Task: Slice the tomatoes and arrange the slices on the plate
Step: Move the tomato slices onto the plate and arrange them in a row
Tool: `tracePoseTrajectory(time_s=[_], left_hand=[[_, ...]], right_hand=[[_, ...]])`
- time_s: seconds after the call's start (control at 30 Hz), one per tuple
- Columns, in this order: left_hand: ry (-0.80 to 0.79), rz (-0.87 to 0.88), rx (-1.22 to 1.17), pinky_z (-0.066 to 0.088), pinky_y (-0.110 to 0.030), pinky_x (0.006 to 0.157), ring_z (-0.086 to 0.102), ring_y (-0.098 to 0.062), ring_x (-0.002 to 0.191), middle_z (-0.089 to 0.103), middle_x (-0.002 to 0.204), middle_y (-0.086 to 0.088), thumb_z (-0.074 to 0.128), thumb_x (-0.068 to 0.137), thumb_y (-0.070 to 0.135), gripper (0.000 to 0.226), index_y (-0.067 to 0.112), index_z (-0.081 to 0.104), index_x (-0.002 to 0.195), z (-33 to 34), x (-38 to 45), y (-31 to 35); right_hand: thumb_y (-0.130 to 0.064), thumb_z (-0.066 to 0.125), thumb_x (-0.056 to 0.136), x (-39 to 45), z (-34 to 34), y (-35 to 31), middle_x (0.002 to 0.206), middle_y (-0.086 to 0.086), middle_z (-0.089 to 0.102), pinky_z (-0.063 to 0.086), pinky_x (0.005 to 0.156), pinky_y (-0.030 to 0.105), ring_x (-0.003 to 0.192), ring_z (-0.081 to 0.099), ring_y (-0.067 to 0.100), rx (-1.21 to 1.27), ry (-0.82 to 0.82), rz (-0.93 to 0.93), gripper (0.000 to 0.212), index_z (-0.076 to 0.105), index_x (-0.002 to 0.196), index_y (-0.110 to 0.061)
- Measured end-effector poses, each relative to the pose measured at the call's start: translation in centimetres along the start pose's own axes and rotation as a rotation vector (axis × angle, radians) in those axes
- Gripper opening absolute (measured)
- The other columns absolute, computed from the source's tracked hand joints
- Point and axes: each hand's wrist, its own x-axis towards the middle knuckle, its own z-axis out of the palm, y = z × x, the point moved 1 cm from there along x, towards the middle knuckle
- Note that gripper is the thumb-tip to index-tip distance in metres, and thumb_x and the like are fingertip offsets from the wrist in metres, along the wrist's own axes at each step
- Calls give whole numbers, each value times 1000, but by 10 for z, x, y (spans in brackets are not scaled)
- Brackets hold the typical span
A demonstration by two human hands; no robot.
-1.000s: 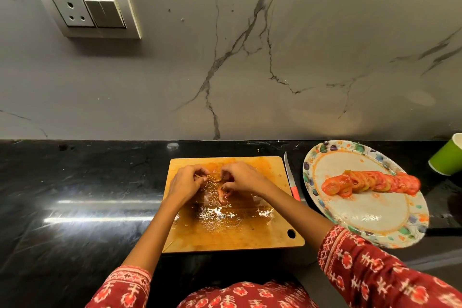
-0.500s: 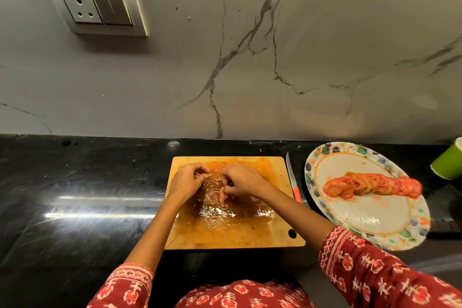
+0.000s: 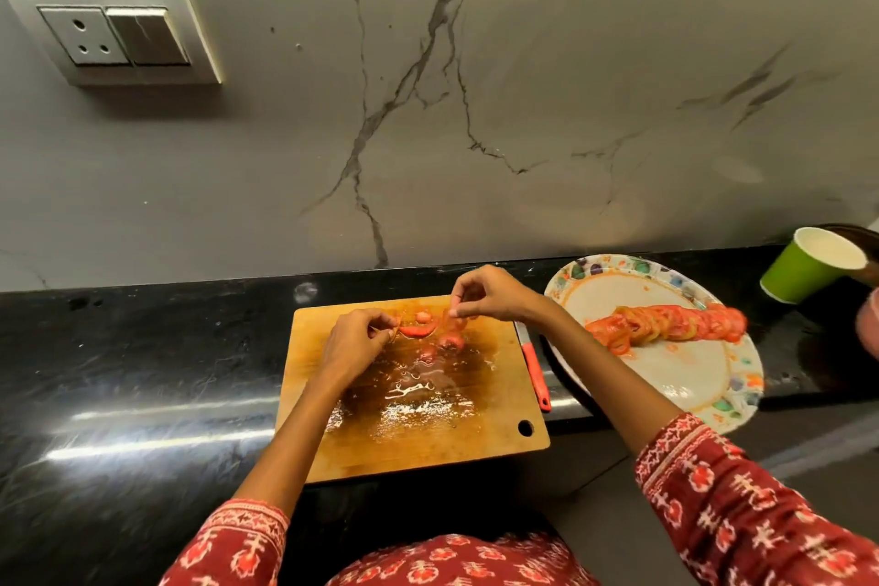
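Head view, looking down at a black counter (image 3: pixel 142 371). Left hand (image 3: pixel 354 343): fingers curled, thumb and fingertips pinching one end of a tomato slice (image 3: pixel 418 329) over the far part of the wet board (image 3: pixel 414 395). Right hand (image 3: pixel 490 297): raised just right of the left one, fingers curled, thumb and forefinger pinched at the slice's other end; whether they actually grip it is blurred. Below and between both hands, small tomato bits (image 3: pixel 449 342) lie on the board in a pool of juice. Just right of the right wrist, a knife (image 3: pixel 535 369) with a red handle lies between board and plate (image 3: pixel 675 381), alongside the board's edge. Further right of the right hand, the plate has a patterned rim and carries a row of slices (image 3: pixel 666 324), overlapping in a line across its far half. Beyond the plate, far right of both hands, a green cup (image 3: pixel 804 269) stands tilted in the wide-angle view. Behind the hands rises a grey marble wall (image 3: pixel 523 86) with dark veins; up and left of the left hand, a socket plate (image 3: pixel 112 33) with one switch is set into it. Both forearms emerge from red patterned sleeves (image 3: pixel 742 504). No legible writing or brand appears.
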Motion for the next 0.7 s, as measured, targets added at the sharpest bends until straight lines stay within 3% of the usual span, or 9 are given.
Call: tracePoseTrajectory(time_s=[0.1,0.23,0.33,0.43,0.57,0.7], left_hand=[[-16,63,16,51,-28,75,57,-9,87,65,97,4,63,86,15,15,21,68,98,10,6,19],[-97,150,-15,45,-18,69,57,-6,85,66,98,1,62,87,14,15,16,68,100,31,14,51],[-144,191,-31,46,-18,70,58,-7,83,67,99,-3,63,86,13,15,14,68,101,43,17,66],[-183,211,-54,50,-21,69,60,-9,78,67,98,-3,61,87,12,14,15,68,100,55,20,76],[-228,261,-41,42,-15,66,56,-8,86,62,95,4,60,88,12,14,15,68,99,76,20,95],[-276,290,-9,42,-16,69,53,-6,87,65,100,0,60,88,14,15,16,67,101,96,19,109]], right_hand=[[-5,68,83,-16,-30,12,85,7,67,52,64,13,70,62,4,-62,135,41,10,67,92,-6],[1,64,82,-43,-62,40,78,10,69,54,62,28,53,60,1,-235,244,216,15,71,95,-1],[5,63,79,-63,-67,59,87,14,71,47,59,20,69,61,15,-345,300,326,17,73,91,-2],[2,65,80,-81,-70,75,92,14,71,52,76,29,84,66,23,-325,351,389,14,73,91,-2],[-1,67,82,-99,-73,92,93,10,69,50,69,20,80,62,16,-232,374,445,11,71,92,-3],[0,65,82,-105,-70,108,93,12,67,51,68,22,81,62,17,-193,397,453,10,70,91,-1]])
